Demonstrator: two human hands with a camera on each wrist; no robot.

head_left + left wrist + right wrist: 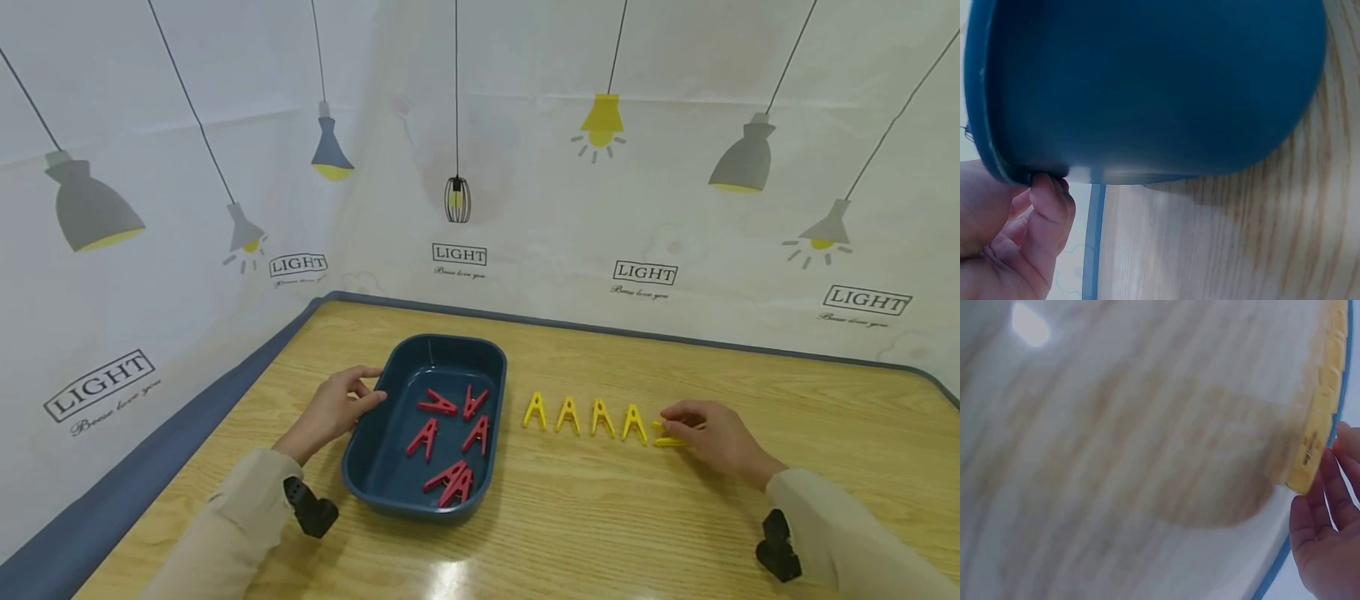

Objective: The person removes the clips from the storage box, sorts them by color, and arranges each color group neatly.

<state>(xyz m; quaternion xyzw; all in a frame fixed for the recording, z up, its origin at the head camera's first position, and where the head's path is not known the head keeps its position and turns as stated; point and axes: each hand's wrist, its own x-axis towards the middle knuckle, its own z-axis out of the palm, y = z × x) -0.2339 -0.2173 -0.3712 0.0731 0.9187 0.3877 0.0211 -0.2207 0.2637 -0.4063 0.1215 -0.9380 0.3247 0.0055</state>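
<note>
**Red pegs in the tub, yellow pegs in a row**

So, six red pegs point(450, 473) are lying loose in the blue tub point(390, 417), which sits toward the left edge of the worktop point(570, 533), in from the far left corner. Left hand point(333, 412) is pinching the tub's rim. Four yellow pegs point(598, 405) line up beside it, roughly along the far edge. Right hand point(716, 433) has the end peg point(670, 442), the one nearest the right edge, pinched in its fingers, legs pointing sideways.

One blue tray point(386, 471) at the left hand point(341, 408); six red clothespins point(438, 405) to that hand's right; five yellow clothespins point(567, 404), four left of the right hand point(712, 435), one at its fingertips.
</note>
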